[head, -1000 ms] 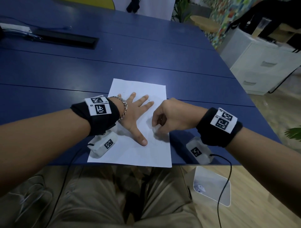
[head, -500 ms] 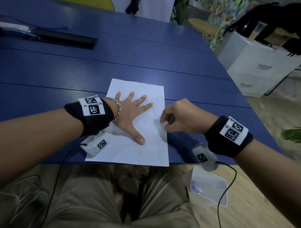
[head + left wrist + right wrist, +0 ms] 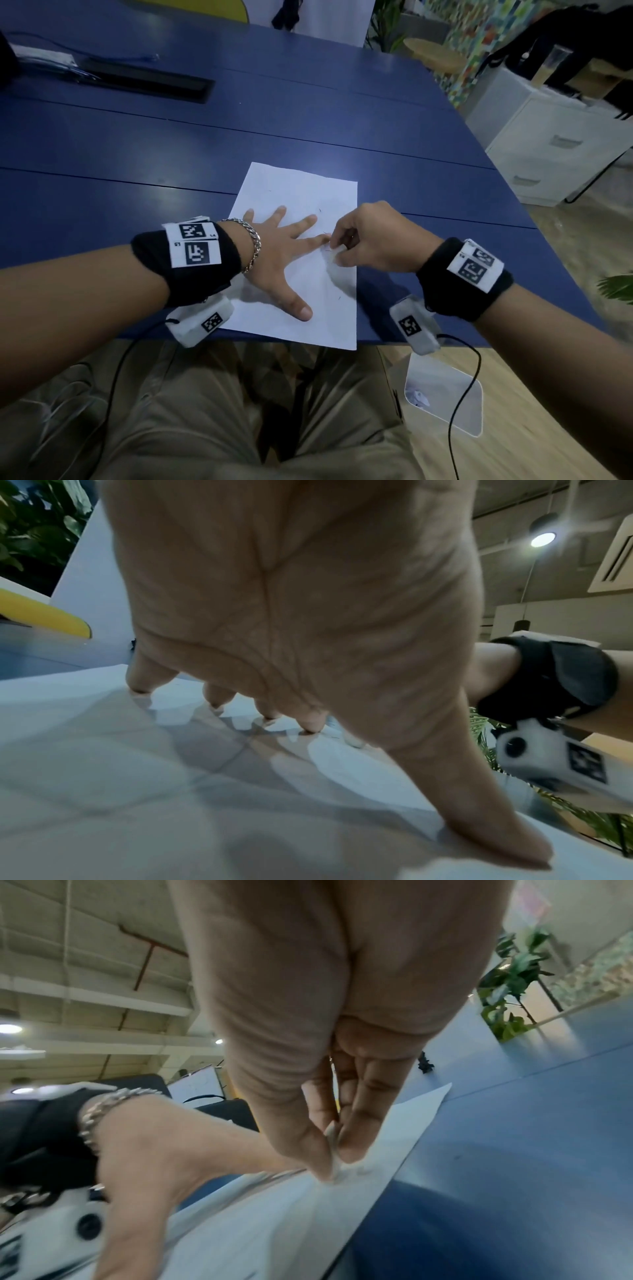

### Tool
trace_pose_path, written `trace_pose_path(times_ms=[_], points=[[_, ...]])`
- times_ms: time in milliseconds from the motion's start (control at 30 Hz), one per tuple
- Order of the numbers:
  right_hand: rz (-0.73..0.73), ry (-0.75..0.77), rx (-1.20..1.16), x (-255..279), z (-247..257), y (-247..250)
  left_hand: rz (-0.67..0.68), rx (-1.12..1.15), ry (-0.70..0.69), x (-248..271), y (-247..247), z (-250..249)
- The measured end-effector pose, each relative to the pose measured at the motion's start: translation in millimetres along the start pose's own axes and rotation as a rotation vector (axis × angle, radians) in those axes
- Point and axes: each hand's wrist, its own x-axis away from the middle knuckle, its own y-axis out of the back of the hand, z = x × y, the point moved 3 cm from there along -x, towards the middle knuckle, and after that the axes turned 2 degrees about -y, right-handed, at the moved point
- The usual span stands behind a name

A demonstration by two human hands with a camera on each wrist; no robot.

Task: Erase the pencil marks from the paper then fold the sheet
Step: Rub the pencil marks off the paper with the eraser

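A white sheet of paper (image 3: 301,192) lies on the blue table (image 3: 308,120) at its near edge, with faint pencil specks by its right side. My left hand (image 3: 284,250) lies flat on the sheet with fingers spread, pressing it down (image 3: 308,727). My right hand (image 3: 363,240) pinches a small white eraser (image 3: 334,247) between thumb and fingers. The eraser (image 3: 334,1146) touches the paper (image 3: 394,1139) right beside the left index fingertip.
A black cable tray (image 3: 144,82) and a white device (image 3: 44,56) sit at the table's far left. White drawers (image 3: 561,144) stand to the right. A clear bin (image 3: 445,397) is on the floor by my right knee.
My right hand with the eraser slid right toward the sheet's edge, then came back left and up to the left index fingertip. The left hand stays pressed on the paper.
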Motion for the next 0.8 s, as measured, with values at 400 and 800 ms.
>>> trace_pose_path(times_ms=[400,800], points=[[-0.025,0.100,0.013,12,4,-12,-0.005,0.019,0.002,-2,-2,1],[0.018,0.116,-0.008,19,14,-15,0.007,0.013,0.000,-1,-2,0]])
